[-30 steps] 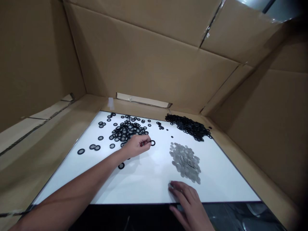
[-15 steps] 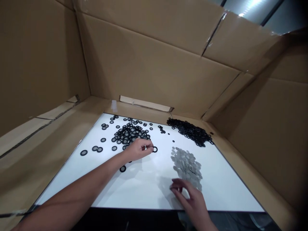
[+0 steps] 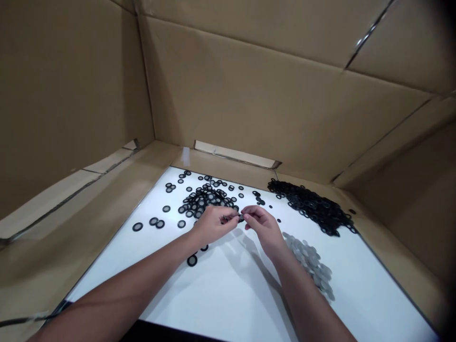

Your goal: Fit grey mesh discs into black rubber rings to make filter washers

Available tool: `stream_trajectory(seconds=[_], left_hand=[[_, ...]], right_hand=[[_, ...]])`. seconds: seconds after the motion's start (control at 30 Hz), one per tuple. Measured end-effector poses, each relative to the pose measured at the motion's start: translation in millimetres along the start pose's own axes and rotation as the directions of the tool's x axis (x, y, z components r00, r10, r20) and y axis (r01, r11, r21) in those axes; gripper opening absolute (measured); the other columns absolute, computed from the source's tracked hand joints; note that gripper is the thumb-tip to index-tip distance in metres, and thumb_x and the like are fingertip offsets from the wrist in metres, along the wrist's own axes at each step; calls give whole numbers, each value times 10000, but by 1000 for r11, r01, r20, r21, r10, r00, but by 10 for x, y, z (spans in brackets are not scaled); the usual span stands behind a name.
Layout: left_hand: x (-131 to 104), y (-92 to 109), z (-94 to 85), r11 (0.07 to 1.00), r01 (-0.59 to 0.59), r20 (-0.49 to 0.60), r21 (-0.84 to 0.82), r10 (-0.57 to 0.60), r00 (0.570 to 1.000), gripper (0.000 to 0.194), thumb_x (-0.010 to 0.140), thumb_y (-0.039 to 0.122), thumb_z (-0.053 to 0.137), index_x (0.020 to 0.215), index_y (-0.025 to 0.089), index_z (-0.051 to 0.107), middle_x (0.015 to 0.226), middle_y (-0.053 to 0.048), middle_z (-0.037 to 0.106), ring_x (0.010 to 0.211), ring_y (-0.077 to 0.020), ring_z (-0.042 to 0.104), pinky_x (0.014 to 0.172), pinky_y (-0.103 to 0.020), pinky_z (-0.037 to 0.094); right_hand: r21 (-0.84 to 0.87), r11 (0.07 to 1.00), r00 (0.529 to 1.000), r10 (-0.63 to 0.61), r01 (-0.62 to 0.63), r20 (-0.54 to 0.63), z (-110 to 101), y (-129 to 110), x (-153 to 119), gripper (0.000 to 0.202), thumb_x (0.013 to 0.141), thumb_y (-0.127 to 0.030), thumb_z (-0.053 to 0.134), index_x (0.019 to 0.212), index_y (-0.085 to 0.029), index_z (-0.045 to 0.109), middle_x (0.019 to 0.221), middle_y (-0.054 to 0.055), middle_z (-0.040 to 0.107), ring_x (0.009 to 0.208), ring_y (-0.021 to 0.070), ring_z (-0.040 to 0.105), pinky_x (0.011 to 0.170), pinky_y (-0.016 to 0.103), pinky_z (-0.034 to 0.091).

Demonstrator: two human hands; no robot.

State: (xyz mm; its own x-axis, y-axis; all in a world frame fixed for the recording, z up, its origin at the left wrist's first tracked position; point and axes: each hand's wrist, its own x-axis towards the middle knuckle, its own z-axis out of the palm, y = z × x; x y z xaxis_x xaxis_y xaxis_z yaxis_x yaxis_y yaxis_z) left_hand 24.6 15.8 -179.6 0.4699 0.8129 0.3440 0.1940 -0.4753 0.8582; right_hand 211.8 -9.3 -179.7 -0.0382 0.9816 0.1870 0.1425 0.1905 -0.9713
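My left hand (image 3: 214,224) pinches the edge of a small black ring (image 3: 241,218) above the white surface. Thumb and fingertips of my right hand (image 3: 265,228) meet it from the other side, closed on a small grey disc at the ring; the fingers mostly hide the disc. Behind my left hand lies a heap of black rings with grey centres (image 3: 203,197), several more scattered around it. Loose grey discs (image 3: 309,259) are piled beside my right forearm, partly covered by it.
A heap of plain black rings (image 3: 317,206) lies at the back right, some over the board's edge. The white lit board (image 3: 213,294) sits inside tall cardboard walls (image 3: 242,95). A dark cable (image 3: 32,319) runs at the lower left.
My right hand has moved from the grey disc pile up and left to the ring in my left hand. The view has shifted, so the board appears further right.
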Motion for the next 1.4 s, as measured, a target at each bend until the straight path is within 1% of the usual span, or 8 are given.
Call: stream_trajectory(seconds=[0.17, 0.33, 0.43, 0.57, 0.73, 1.13, 1.27, 1.4], left_hand=[[3, -1, 58, 986, 107, 56, -126, -100, 993, 275, 942, 355, 521, 874, 154, 696, 792, -41, 717, 735, -152, 669, 665, -232, 529], [23, -13, 92, 870, 240, 141, -430, -197, 970, 316, 895, 433, 621, 946, 129, 692, 847, -61, 710, 804, -173, 693, 761, -296, 589], [36, -26, 99, 829, 254, 148, -499, -206, 967, 355, 881, 469, 638, 937, 122, 690, 844, -63, 704, 789, -172, 691, 740, -300, 597], [47, -39, 95, 805, 264, 162, -531, -210, 964, 332, 843, 451, 698, 893, 123, 695, 806, -46, 691, 747, -154, 682, 711, -274, 592], [43, -49, 84, 790, 285, 174, -543, -226, 958, 307, 836, 431, 713, 911, 134, 697, 805, -43, 711, 739, -153, 695, 737, -286, 593], [36, -77, 84, 763, 321, 185, -562, -263, 947, 323, 807, 424, 751, 909, 122, 704, 780, -42, 731, 741, -156, 715, 752, -288, 596], [47, -65, 81, 756, 331, 182, -565, -277, 943, 322, 795, 418, 762, 898, 120, 694, 774, -41, 734, 727, -150, 715, 752, -288, 595], [54, -64, 83, 737, 364, 206, -569, -300, 931, 356, 779, 412, 777, 958, 121, 674, 816, -59, 754, 749, -170, 730, 765, -314, 599]], right_hand=[[24, 999, 997, -44, 45, -62, 9, 70, -83, 172, 837, -361, 697, 891, -205, 650, 863, 32, 644, 737, 154, 605, 551, 250, 513], [-101, 986, 985, -143, 133, -100, 40, 73, -99, 151, 849, -355, 688, 896, -211, 676, 936, 51, 633, 807, 171, 617, 568, 255, 507], [-209, 960, 973, -209, 185, -98, 38, 45, -117, 132, 868, -338, 667, 912, -220, 704, 958, 55, 627, 835, 174, 624, 598, 264, 507], [-302, 926, 964, -258, 229, -59, 25, 6, -138, 94, 880, -282, 648, 941, -236, 703, 967, 45, 627, 848, 168, 630, 635, 268, 503], [-185, 967, 979, -189, 173, -74, 22, 56, -141, 215, 898, -347, 625, 1078, -229, 613, 902, 30, 634, 799, 164, 620, 627, 269, 492], [-291, 931, 965, -250, 219, -75, 20, 30, -117, 98, 866, -304, 645, 866, -206, 644, 851, 27, 603, 730, 145, 567, 562, 256, 438], [-259, 946, 972, -222, 197, -72, 21, 53, -125, 146, 889, -354, 617, 888, -208, 619, 856, 32, 613, 742, 153, 563, 572, 259, 433], [-294, 939, 977, -206, 179, -63, 20, 52, -145, 291, 962, -420, 492, 771, -205, 531, 720, 2, 560, 650, 134, 492, 573, 260, 392]])
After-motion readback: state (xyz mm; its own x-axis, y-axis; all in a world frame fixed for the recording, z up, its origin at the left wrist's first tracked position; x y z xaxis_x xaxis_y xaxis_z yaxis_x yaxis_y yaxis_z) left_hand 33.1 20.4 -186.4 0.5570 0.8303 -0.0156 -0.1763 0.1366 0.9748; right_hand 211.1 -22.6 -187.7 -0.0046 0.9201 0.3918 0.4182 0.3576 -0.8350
